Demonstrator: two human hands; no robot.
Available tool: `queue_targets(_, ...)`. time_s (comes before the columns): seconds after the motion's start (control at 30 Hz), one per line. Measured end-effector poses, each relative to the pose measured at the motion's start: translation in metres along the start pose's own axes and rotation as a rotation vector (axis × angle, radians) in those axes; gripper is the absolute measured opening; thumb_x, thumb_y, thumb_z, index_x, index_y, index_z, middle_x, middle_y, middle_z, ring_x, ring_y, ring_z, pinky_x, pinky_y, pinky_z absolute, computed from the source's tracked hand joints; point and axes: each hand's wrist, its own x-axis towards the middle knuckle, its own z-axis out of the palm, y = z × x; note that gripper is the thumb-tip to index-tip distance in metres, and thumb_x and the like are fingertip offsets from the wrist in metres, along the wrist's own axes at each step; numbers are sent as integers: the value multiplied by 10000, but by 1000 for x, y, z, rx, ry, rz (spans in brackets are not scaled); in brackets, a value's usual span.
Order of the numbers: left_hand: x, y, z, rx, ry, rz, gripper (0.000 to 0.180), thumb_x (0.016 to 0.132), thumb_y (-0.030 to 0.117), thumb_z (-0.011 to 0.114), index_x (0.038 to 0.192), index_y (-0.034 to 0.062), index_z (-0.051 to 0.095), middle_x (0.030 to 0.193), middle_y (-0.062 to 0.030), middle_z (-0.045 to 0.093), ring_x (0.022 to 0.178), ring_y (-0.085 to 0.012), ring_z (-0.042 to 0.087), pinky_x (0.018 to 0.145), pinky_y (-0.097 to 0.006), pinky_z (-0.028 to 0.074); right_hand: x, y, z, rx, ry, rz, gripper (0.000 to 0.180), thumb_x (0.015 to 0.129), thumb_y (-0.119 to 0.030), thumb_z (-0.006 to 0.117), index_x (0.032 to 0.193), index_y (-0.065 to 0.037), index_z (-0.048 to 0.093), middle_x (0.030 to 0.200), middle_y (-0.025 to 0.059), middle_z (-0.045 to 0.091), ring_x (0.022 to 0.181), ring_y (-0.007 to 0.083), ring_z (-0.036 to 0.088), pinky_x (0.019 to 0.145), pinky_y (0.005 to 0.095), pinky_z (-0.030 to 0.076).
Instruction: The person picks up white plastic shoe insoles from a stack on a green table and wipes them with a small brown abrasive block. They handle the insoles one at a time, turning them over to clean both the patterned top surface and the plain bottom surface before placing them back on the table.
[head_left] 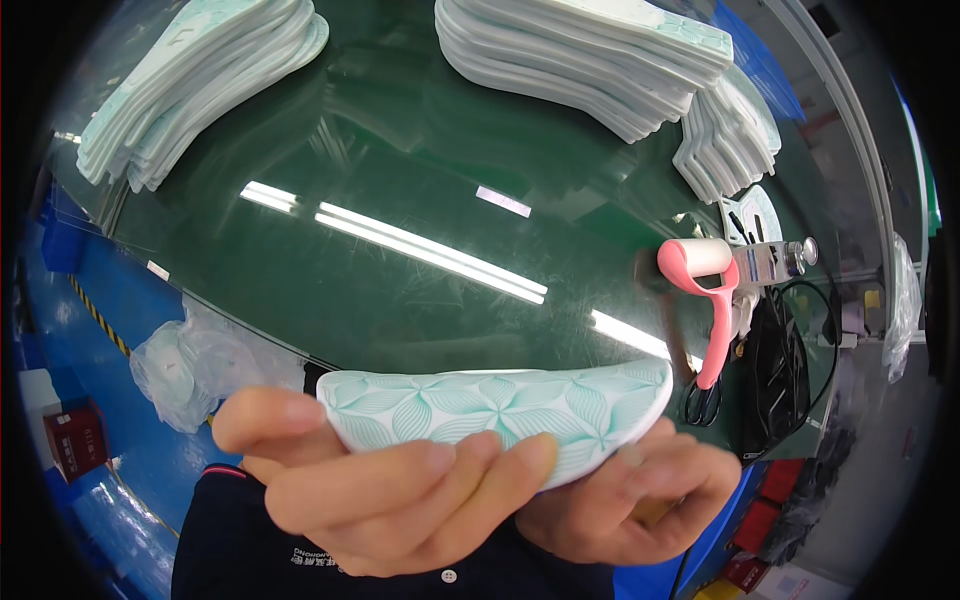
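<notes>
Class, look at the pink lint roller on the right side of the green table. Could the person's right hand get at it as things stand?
Probably not at once: the right hand and left hand both hold the patterned insole. The pink lint roller lies uncovered nearby, so a freed hand likely could.

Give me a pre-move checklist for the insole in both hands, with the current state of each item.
1. Left hand grips the insole: ok, fingers wrap its near edge.
2. Right hand supports the other end: ok, it sits under the right end.
3. Patterned side faces the camera: ok, the teal leaf print shows.
4. Insole free of dirt or flaws: cannot tell, the underside is hidden.
5. Lint roller within sight: ok, it lies on the right of the green table.
6. Insole stacks stand apart from the hands: ok, they sit at the far edge.
</notes>
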Motion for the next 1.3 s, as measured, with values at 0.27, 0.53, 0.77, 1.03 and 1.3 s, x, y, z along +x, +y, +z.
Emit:
queue_targets(0.27, 0, 11, 8, 45, 89, -37, 158, 539, 344, 594, 653, 256, 659, 631, 152, 479, 764, 44, 434, 807, -349, 268, -3, -8, -1, -46, -9, 110, 226, 579, 140, 692, 744, 26, 590, 663, 117, 599, 552, 168, 560, 534, 248, 438)
queue_targets(0.53, 4, 2, -7, -25, -176, -3, 86, 666, 359, 593, 701, 281, 596, 654, 157, 471, 822, -57, 425, 932, -360, 272, -4, -2, 1, -75, 8, 50, 263, 584, 137, 683, 806, 36, 583, 627, 129, 580, 539, 153, 558, 520, 254, 439)
queue_targets(0.77, 11, 0, -17, -101, -315, -75, 98, 683, 351, 589, 722, 264, 611, 638, 153, 472, 758, -68, 419, 839, -340, 300, 1, -3, -4, -56, 0, 102, 276, 584, 136, 688, 813, 19, 589, 671, 112, 578, 559, 150, 548, 548, 242, 428)
queue_targets(1.03, 9, 0, -15, -133, -318, -99, 123, 646, 358, 617, 700, 249, 635, 620, 143, 477, 727, -75, 417, 795, -348, 306, 0, -1, -3, -63, 56, 47, 252, 567, 121, 695, 778, 20, 603, 641, 71, 565, 515, 147, 530, 534, 220, 426)
queue_targets(1.3, 7, 1, -11, -166, -301, -194, 139, 584, 311, 630, 699, 235, 652, 613, 136, 462, 719, -90, 410, 779, -342, 302, 6, 3, -16, -176, -48, 11, 319, 647, 122, 631, 904, 7, 482, 644, 106, 543, 512, 157, 526, 527, 264, 450)
